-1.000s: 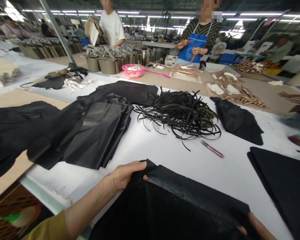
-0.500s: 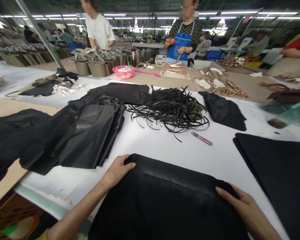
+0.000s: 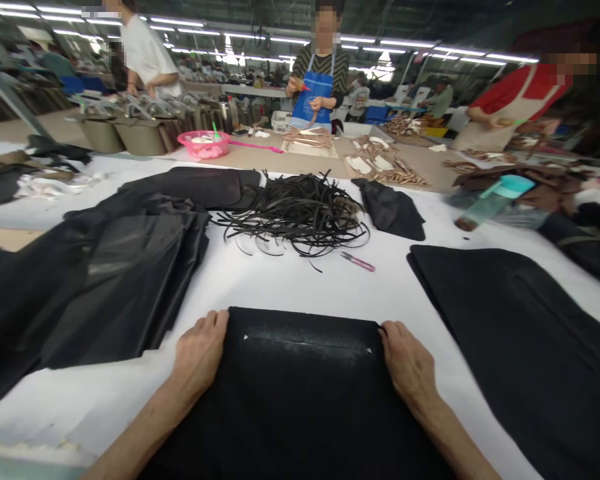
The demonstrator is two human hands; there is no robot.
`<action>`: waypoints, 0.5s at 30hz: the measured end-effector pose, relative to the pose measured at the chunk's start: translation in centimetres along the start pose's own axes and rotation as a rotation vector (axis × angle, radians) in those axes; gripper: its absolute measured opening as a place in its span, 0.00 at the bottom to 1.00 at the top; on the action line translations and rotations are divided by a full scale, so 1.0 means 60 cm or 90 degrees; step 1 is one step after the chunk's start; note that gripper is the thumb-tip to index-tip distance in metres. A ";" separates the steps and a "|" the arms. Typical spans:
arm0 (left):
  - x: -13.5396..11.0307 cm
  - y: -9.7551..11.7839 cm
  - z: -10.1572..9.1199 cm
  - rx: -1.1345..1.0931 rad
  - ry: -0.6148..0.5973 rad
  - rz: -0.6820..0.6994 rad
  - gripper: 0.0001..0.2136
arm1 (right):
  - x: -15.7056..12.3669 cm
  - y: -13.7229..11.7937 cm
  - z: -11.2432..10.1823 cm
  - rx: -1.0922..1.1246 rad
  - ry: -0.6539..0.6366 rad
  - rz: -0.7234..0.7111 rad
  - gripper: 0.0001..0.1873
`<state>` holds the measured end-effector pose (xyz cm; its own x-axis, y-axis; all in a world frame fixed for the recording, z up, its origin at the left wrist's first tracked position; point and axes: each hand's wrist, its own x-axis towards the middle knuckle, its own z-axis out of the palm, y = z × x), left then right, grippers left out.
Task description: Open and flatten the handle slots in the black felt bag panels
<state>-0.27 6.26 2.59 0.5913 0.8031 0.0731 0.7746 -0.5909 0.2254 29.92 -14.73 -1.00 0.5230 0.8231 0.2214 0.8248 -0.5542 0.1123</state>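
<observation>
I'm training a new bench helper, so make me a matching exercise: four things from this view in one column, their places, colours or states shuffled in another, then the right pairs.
1. Right hand
2. Snips
3. Basin
4. Thin black strips

A. Heaped in a tangle
B. At a far corner of the black panel
C. Round and pink
D. Pink-handled, lying on the white work surface

Pairs: 1-B, 2-D, 3-C, 4-A

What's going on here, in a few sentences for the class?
A person's left hand and right hand hold the far corners of a black sheet with a thin line near its far edge. Beyond it, pink-handled snips and a pile of black strips lie on the white tabletop. Farther back stands a co-worker in a blue apron.
</observation>
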 end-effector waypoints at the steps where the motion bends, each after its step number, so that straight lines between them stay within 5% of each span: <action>1: 0.001 -0.001 -0.003 0.034 0.010 0.010 0.18 | 0.002 0.009 -0.002 -0.030 0.006 -0.001 0.12; 5: 0.004 -0.013 -0.017 0.262 0.038 0.075 0.19 | 0.004 0.043 -0.029 -0.135 0.027 0.037 0.16; 8: -0.002 -0.024 -0.019 0.279 0.084 0.115 0.17 | -0.002 0.045 -0.060 -0.098 0.036 0.078 0.16; 15: -0.040 -0.034 0.036 0.145 0.085 0.311 0.22 | -0.018 -0.001 -0.069 0.430 -0.168 0.162 0.08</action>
<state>-2.77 5.40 -0.16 0.8715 0.4260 0.2427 0.4557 -0.8865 -0.0803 28.41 -16.06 2.77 0.6787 0.7293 -0.0864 0.5800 -0.6045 -0.5462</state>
